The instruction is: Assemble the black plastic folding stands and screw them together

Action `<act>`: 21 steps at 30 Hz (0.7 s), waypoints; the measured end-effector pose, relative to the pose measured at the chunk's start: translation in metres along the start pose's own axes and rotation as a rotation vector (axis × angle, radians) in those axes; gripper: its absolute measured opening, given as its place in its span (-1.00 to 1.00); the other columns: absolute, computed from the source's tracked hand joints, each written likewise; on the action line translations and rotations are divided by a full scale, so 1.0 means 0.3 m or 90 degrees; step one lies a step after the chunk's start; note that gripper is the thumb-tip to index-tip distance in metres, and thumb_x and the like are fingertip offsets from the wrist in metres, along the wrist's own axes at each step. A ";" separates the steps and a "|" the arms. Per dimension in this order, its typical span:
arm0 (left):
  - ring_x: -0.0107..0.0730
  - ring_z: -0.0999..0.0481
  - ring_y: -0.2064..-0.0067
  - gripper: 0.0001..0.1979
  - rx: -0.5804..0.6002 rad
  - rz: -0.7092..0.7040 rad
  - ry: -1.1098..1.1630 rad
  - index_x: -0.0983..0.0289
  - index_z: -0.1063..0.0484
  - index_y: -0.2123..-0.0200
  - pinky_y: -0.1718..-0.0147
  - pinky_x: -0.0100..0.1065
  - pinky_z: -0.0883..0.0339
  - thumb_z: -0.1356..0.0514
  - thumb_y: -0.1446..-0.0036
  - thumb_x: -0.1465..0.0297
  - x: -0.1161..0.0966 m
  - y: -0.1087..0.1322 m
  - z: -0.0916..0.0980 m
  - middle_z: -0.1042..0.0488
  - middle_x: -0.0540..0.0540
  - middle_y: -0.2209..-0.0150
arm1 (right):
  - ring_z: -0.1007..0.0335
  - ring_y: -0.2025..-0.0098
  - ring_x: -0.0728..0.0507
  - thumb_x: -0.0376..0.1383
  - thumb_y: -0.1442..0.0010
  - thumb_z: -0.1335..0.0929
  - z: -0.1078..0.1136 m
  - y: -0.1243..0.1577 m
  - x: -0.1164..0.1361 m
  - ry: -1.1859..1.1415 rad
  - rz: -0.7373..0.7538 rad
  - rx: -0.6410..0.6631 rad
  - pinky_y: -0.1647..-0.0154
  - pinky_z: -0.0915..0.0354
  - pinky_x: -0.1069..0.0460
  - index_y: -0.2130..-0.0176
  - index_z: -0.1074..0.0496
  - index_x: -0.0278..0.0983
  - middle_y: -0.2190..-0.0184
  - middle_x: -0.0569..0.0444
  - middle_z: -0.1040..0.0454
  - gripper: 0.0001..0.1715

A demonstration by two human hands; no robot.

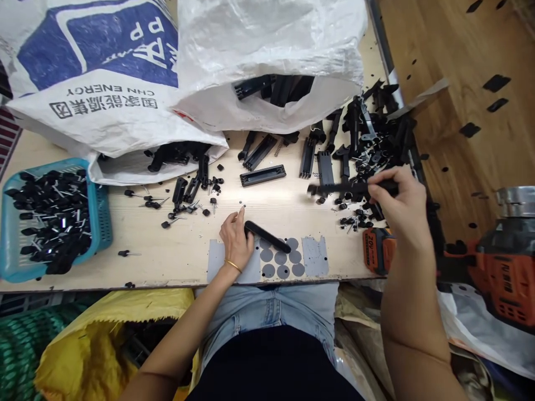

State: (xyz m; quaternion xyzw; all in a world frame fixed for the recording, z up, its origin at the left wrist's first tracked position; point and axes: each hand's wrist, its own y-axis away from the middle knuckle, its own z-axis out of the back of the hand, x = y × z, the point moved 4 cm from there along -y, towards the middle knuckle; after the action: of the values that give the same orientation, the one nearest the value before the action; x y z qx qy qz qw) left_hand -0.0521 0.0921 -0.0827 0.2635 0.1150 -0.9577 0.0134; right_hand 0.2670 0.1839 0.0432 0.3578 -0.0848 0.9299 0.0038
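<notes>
My left hand (pixel 237 240), wearing a thin gold bangle, rests low over the table's front. Its thumb and index finger close around the upper end of a smooth black plastic bar (pixel 271 238), which slants over several grey discs on the tabletop. On the right, my right hand (pixel 399 195) pinches a long dark plastic part (pixel 345 188) by its right end. That part is held roughly level above loose black pieces, and its far end is blurred. Grooved black housings (pixel 262 175) lie behind my left hand.
A blue basket (pixel 102 217) of black knobs with metal pins stands left. White woven sacks (pixel 267 33) with black parts fill the back. A pile of black and metal parts (pixel 371 133) lies right, near an orange battery (pixel 374 250) and power tool (pixel 507 273).
</notes>
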 end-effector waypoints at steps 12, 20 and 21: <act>-0.17 -0.42 0.09 -0.84 0.355 -0.242 -0.157 0.29 -0.46 0.18 0.04 -0.19 -0.22 -0.20 -0.13 0.45 -0.133 -0.072 -0.009 -0.49 0.17 0.19 | -0.39 0.17 -0.30 -0.12 -0.22 -0.20 -0.202 0.190 0.088 0.304 -0.134 0.140 0.11 -0.27 -0.16 0.30 -0.41 -0.31 0.32 -0.17 -0.45 -0.65; -0.26 -0.47 0.24 -0.81 0.319 -0.062 -0.010 0.25 -0.44 0.14 0.31 -0.34 -0.30 -0.20 -0.17 0.35 -0.130 -0.055 0.026 -0.45 0.10 0.25 | -0.38 0.34 -0.20 0.00 -0.07 -0.27 -0.409 0.294 0.037 0.147 -0.276 0.313 0.34 -0.20 -0.01 0.50 -0.34 -0.27 0.49 -0.07 -0.45 -0.61; -0.29 -0.47 0.26 -0.83 0.314 -0.038 0.051 0.26 -0.44 0.17 0.31 -0.35 -0.30 -0.19 -0.17 0.34 -0.130 -0.048 0.029 -0.45 0.08 0.28 | -0.35 0.38 -0.16 -0.05 -0.05 -0.26 -0.413 0.299 0.032 0.013 -0.278 0.306 0.37 -0.19 0.01 0.51 -0.32 -0.26 0.51 -0.01 -0.43 -0.66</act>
State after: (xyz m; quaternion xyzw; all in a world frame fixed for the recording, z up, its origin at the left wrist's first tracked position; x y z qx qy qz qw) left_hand -0.0240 0.1027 -0.0525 0.2931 -0.1136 -0.9456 -0.0842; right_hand 0.1713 0.1149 -0.0547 0.3488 0.2160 0.9041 0.1193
